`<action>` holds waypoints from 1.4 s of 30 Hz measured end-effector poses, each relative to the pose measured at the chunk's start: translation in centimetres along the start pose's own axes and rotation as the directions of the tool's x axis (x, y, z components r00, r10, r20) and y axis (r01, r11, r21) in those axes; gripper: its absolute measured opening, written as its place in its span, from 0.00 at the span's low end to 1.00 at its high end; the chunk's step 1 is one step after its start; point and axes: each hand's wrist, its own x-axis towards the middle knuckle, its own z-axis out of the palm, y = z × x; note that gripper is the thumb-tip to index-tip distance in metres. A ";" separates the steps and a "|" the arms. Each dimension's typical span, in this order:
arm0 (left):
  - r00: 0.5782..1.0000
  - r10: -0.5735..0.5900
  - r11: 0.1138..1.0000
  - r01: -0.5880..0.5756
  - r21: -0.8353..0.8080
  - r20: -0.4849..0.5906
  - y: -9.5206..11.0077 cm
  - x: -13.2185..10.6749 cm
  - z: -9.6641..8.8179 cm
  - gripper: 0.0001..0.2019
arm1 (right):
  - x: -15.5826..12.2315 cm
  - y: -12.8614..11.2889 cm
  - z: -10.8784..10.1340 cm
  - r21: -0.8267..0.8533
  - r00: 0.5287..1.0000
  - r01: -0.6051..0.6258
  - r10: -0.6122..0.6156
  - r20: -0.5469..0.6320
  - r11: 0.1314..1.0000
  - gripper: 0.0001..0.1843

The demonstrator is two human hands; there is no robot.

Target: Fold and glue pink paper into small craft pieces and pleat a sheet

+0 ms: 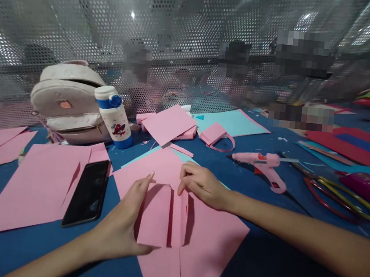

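Note:
A folded piece of pink paper (155, 217) stands over pink sheets (213, 243) in the middle of the table. Its left side is gripped by my left hand (126, 218), thumb at the top edge and fingers partly hidden beneath. With bent fingers, my right hand (203, 184) pinches the upper right edge of the same folded paper, where a narrow flap stands up. Beyond my hands lies a small pink paper bag (213, 134) with a looped handle. A pink glue gun (263, 164) rests to the right of my right hand.
On the left are a phone (86, 194), pink sheets (37, 184), a white backpack (70, 100) and a bottle (116, 120). Scissors (344, 195) and a purple tool (365, 186) lie right, near red card (356, 145). Behind stands a perforated metal screen (184, 24).

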 end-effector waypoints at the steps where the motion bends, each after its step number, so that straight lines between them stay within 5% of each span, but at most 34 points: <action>1: 1.000 -0.002 1.000 0.001 -0.013 -0.025 0.0 0.0 0.0 0.64 | 0.0 -0.2 0.0 -0.051 0.998 0.046 -0.047 -0.035 0.998 0.27; 6: 0.972 -0.030 0.997 0.013 -0.073 -0.232 0.0 0.6 -0.2 0.61 | -0.3 -1.3 0.2 -0.361 0.916 0.278 -0.359 -0.179 0.890 0.15; 10: 0.924 -0.089 0.991 0.044 -0.129 -0.373 -0.7 1.0 -0.6 0.57 | -0.6 -2.0 0.8 -0.465 0.785 0.554 -0.619 0.016 0.691 0.11; 13: 0.901 -0.123 0.982 0.049 -0.182 -0.416 -1.2 1.1 -0.7 0.54 | -0.5 -2.1 1.1 -0.470 0.743 0.629 -0.657 0.128 0.619 0.10; 18: 0.868 -0.192 0.974 0.111 -0.199 -0.458 -1.5 1.2 -0.6 0.46 | -0.1 -1.7 0.9 -0.452 0.877 0.472 -0.455 0.154 0.757 0.09; 22: 0.884 -0.175 0.983 0.129 -0.134 -0.434 -1.2 1.3 -0.3 0.43 | 0.1 -1.6 0.9 -0.203 0.991 0.102 -0.082 0.106 0.974 0.15; 25: 0.900 -0.135 0.991 0.117 -0.070 -0.414 -0.8 1.2 0.0 0.44 | 0.1 -1.9 1.1 -0.092 0.985 -0.130 0.139 0.099 0.987 0.20; 30: 0.927 -0.132 0.989 0.099 -0.112 -0.350 0.0 0.6 0.4 0.52 | 0.3 -2.0 1.2 -0.092 0.972 -0.221 0.227 0.063 0.971 0.08; 36: 0.901 -0.157 0.980 0.092 -0.176 -0.405 0.6 0.6 -1.0 0.22 | 0.5 -1.3 1.1 -0.012 0.947 -0.318 0.319 0.035 0.948 0.10; 39: 0.870 -0.175 0.982 0.122 -0.143 -0.460 0.2 1.1 -1.4 0.20 | 0.6 -1.5 0.9 0.049 0.949 -0.313 0.309 0.068 0.949 0.11; 42: 0.890 -0.198 0.967 0.108 -0.230 -0.411 -0.3 1.7 -1.3 0.23 | 0.7 -2.1 0.7 0.125 0.948 -0.314 0.305 0.087 0.941 0.12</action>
